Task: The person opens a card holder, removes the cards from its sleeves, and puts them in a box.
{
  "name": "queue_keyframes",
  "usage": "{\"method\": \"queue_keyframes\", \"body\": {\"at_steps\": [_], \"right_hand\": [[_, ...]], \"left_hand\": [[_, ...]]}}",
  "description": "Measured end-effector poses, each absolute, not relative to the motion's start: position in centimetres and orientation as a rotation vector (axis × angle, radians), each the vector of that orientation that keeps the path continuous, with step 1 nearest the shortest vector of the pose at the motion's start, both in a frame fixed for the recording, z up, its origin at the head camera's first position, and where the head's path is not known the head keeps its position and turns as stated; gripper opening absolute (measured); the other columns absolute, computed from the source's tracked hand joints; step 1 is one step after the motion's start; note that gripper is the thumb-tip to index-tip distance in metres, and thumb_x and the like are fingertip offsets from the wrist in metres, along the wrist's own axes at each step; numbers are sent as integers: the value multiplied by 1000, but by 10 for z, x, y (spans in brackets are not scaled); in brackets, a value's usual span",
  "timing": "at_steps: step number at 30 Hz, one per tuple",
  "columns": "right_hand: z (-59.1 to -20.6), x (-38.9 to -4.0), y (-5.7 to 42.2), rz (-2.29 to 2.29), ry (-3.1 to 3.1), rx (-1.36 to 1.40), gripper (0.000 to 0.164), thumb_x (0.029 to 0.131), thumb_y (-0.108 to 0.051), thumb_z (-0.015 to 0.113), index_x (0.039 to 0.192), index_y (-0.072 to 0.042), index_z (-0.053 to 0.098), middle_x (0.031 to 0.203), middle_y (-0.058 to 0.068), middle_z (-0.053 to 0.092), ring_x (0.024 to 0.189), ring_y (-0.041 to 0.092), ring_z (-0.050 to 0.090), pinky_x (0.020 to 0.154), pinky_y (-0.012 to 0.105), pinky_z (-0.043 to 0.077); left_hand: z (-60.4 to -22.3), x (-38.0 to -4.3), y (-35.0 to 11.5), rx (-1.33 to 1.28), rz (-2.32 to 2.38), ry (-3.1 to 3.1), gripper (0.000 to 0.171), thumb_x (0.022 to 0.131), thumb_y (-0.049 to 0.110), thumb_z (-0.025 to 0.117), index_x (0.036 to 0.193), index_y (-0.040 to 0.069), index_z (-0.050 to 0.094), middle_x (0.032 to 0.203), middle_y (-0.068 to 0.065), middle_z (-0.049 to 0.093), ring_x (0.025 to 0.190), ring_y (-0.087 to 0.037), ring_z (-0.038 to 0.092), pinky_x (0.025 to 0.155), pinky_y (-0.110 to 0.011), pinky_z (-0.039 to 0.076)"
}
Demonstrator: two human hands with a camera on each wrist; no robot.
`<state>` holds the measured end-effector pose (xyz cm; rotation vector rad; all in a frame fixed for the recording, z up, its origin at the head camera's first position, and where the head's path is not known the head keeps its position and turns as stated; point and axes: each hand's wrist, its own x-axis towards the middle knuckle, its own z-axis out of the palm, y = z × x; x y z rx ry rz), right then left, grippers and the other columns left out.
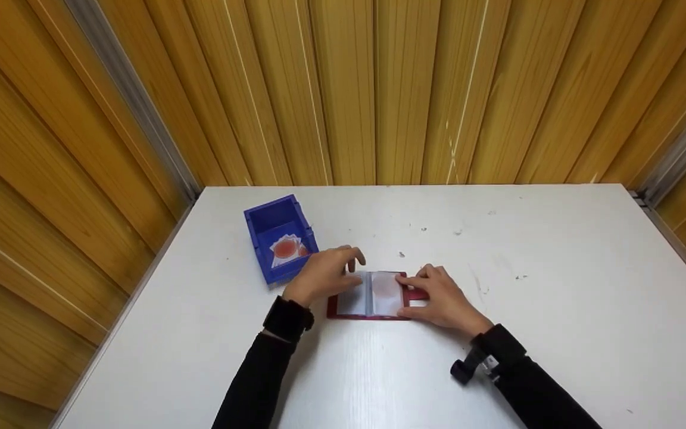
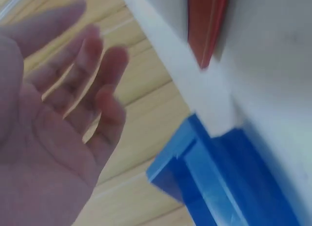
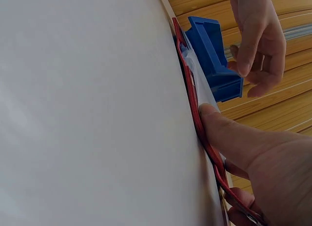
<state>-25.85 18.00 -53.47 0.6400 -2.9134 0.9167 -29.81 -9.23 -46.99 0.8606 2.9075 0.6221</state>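
A small red card album point(image 1: 387, 298) lies spread on the white table, with clear pocket pages and a spine down its middle. A card with a pale round reddish print shows through the right page. My right hand point(image 1: 443, 299) grips the album's right edge, thumb at the near corner and index finger toward the far one. In the right wrist view the thumb point(image 3: 229, 135) presses along the red edge. Over the left page hovers my left hand point(image 1: 328, 273), fingers loosely bent and nothing in them; its palm faces the camera in the left wrist view.
A blue plastic bin point(image 1: 259, 245) stands just beyond the left hand, holding several white cards point(image 1: 286, 249) with red round prints. A red strap point(image 1: 418, 294) sticks out from the album's right side. Yellow wood-patterned panels point(image 1: 349, 89) rise behind the table.
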Motion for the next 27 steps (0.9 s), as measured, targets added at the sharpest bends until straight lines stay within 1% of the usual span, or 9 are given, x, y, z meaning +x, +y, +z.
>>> {"method": "queue_keyframes", "body": {"at_steps": [4,10,17,22,27], "right_hand": [[-534,-259,180,918,-2915,641,68,80,-43,88,140,-19,66,104,-1,52,100,18,43,83,32,36],[-535,-259,179,928,-2923,639,68,79,-43,88,140,-19,67,103,-1,51,100,18,43,83,32,36],[-535,-257,181,901,-2877,676,64,80,-43,88,136,-19,69,103,-1,52,98,18,44,82,32,38],[-535,-257,181,892,-2876,687,59,81,-44,87,134,-22,72,102,-2,51,99,18,44,82,32,37],[-534,-257,179,931,-2863,669,52,79,-40,90,126,-23,76,101,-3,52,97,16,44,81,31,38]], "left_hand": [[-477,-295,-86,897,570,2823,34,90,22,82,120,14,68,103,-4,70,88,-16,61,82,-33,53],[-485,-294,-84,903,524,2792,37,85,20,86,118,14,70,102,-4,69,89,-15,59,82,-31,52],[-486,-294,-84,904,536,2768,33,86,18,85,115,14,71,102,-6,69,93,-16,60,85,-32,52],[-485,-293,-85,905,545,2757,32,87,18,84,115,14,70,104,-7,69,95,-17,61,87,-32,52],[-485,-293,-85,891,551,2750,33,88,18,84,116,13,69,105,-7,69,97,-18,61,88,-33,52]]}}
